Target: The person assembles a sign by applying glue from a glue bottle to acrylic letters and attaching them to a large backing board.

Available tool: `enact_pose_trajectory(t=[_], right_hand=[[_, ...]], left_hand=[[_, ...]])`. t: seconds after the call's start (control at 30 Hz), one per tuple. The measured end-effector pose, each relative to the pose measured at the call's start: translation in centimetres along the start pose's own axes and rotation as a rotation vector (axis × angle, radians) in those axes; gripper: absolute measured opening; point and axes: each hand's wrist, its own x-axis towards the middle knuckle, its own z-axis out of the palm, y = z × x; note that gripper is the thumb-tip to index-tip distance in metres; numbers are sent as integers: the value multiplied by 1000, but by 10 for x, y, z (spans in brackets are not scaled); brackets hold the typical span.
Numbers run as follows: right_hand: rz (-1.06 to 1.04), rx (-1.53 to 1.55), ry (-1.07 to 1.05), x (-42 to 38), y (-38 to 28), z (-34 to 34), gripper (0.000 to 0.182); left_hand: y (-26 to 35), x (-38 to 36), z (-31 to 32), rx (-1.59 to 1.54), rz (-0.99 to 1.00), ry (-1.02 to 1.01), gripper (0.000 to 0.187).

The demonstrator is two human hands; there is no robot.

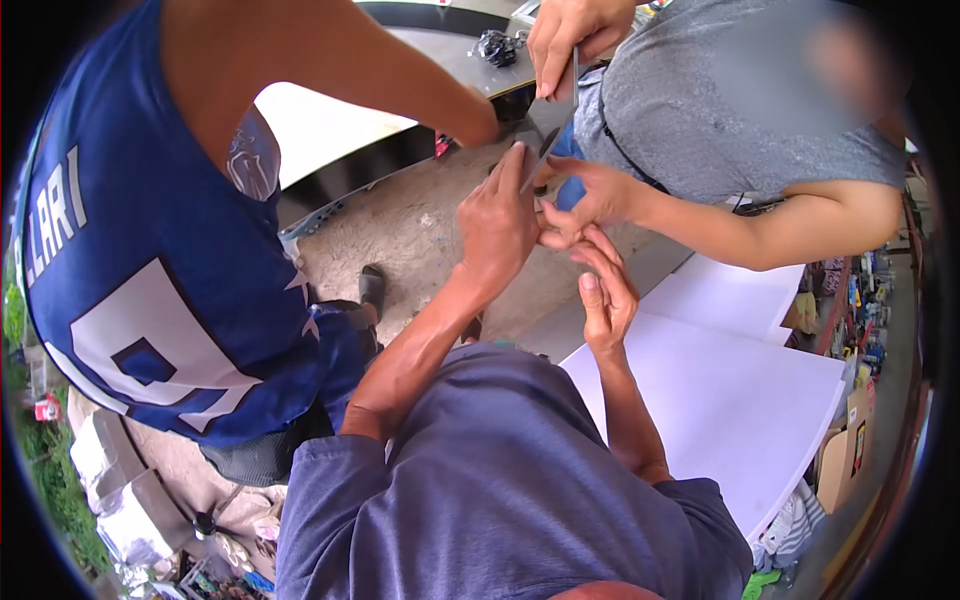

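Observation:
My left hand [496,228] is raised in front of me, with its fingers closed along a thin, flat dark strip [541,160]. What kind of thing the strip is, I cannot make out. My right hand [608,298] is held up beside it, fingers loosely bent and thumb apart, with nothing visible in it. Between my hands reaches the hand [590,195] of a co-worker in a grey shirt, very near my fingers. That person's other hand [578,40] grips a thin dark upright piece [576,78] above the strip.
Large white sheets [720,375] lie to my right. A person in a blue jersey [150,270] stands close on my left, one arm stretched over a white-topped table [320,130]. A crumpled black bundle [497,48] sits at the back. Shelves of small items [870,310] line the far right.

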Motion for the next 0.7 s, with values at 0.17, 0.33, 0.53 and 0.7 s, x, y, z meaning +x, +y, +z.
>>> enact_pose_trajectory(t=[0.17, 0.33, 0.53, 0.7], right_hand=[[-49, 49, 43, -4, -13, -3, 33], [91, 58, 18, -20, -10, 6, 30], [345, 10, 20, -43, 12, 17, 19], [419, -133, -88, -73, 36, 17, 19]], left_hand=[[10, 31, 19, -123, 29, 52, 36], [9, 37, 9, -165, 71, -4, 40], [1, 17, 0, -263, -14, -48, 29], [2, 6, -14, -487, -380, -236, 21]])
